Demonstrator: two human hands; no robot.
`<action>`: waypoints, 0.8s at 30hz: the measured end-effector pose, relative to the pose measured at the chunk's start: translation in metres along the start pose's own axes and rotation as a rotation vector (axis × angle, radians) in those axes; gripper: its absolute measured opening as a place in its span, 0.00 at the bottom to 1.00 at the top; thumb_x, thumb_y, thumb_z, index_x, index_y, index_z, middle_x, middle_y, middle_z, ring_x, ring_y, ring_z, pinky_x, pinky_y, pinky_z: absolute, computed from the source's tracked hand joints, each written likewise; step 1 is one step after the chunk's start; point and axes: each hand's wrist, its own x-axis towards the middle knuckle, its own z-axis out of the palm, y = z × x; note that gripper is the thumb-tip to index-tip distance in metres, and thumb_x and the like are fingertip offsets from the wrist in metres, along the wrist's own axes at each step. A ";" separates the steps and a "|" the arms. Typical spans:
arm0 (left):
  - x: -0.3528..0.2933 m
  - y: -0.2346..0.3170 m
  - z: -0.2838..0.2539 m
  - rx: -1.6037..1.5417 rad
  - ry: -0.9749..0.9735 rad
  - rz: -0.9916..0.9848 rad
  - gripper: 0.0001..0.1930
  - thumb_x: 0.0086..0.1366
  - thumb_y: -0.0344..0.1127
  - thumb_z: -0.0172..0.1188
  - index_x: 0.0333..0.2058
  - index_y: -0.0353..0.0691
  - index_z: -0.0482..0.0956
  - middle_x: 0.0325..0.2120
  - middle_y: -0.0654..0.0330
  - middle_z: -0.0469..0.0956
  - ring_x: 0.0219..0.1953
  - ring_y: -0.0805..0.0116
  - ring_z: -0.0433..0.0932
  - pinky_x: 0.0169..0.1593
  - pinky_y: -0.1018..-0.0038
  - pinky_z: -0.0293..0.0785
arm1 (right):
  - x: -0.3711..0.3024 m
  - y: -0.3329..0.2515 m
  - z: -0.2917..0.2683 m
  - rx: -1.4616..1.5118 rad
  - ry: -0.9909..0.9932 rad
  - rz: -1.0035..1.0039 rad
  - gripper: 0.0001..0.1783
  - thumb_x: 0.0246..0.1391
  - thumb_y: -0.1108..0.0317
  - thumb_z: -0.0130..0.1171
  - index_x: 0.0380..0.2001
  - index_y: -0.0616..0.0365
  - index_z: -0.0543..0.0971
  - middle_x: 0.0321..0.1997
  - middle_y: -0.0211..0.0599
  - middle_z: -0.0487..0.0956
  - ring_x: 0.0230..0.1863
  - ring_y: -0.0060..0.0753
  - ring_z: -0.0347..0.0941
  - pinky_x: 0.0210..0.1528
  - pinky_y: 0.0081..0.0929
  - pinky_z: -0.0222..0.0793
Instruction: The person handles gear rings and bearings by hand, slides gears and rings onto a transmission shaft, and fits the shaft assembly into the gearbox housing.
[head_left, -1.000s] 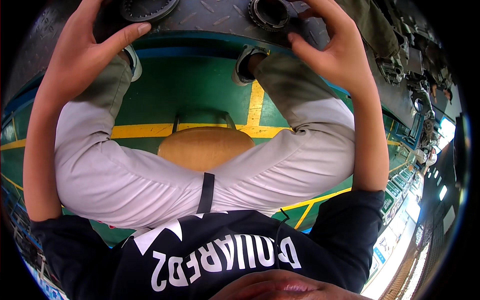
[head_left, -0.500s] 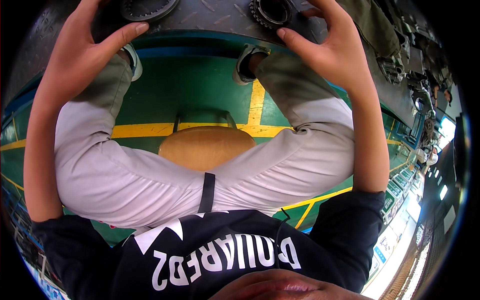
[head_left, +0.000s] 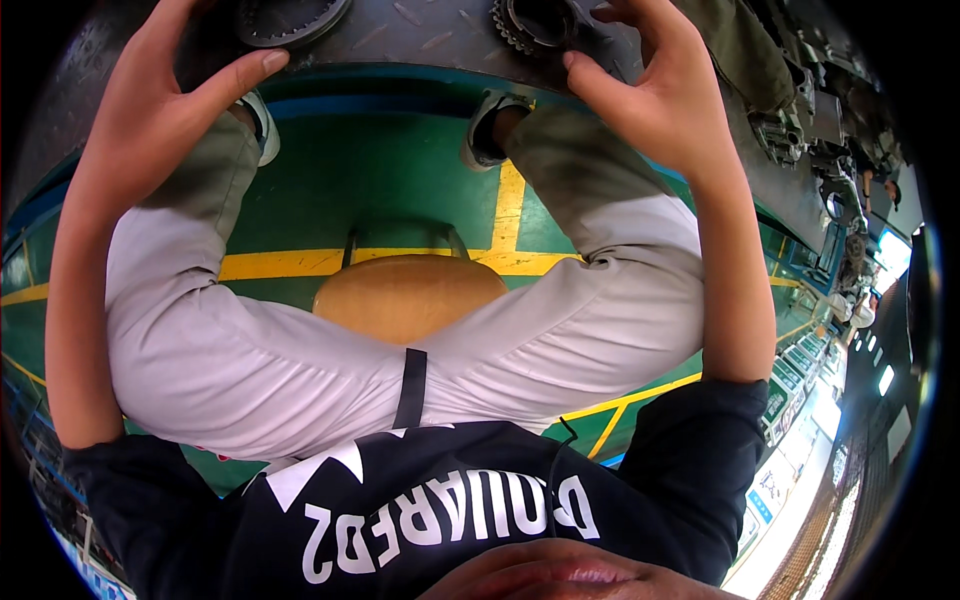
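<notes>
A dark steel worktop (head_left: 415,40) runs along the top edge. On it lies a wide metal ring (head_left: 290,40) with teeth around its inner side, partly cut off by the picture. My left hand (head_left: 150,125) is beside this ring, thumb stretched out just below its rim; the other fingers leave the frame. Farther right sits a smaller dark gear ring (head_left: 512,38) with outer teeth. My right hand (head_left: 655,105) is at its right side, thumb and a bent forefinger apart. Whether the thumb touches the gear ring or a dark part beside it, I cannot tell.
Below me a wooden stool seat (head_left: 405,295) shows between my legs, over a green floor (head_left: 350,170) with yellow lines. A blue edge (head_left: 390,100) borders the worktop. Several metal machine parts (head_left: 780,140) lie on the right, near an olive-coloured cloth or garment (head_left: 745,50).
My right thumb has shifted slightly right, away from the gear ring, and the forefinger has moved up and left. The whole view has slid a little; the left hand looks the same.
</notes>
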 end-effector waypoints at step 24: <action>0.022 0.015 -0.004 0.324 -0.060 0.074 0.37 0.52 0.41 0.77 0.57 0.30 0.74 0.48 0.47 0.75 0.54 0.51 0.72 0.61 0.62 0.68 | 0.003 -0.039 -0.018 -0.353 0.010 -0.025 0.26 0.45 0.64 0.73 0.48 0.61 0.82 0.41 0.45 0.80 0.42 0.46 0.78 0.46 0.35 0.74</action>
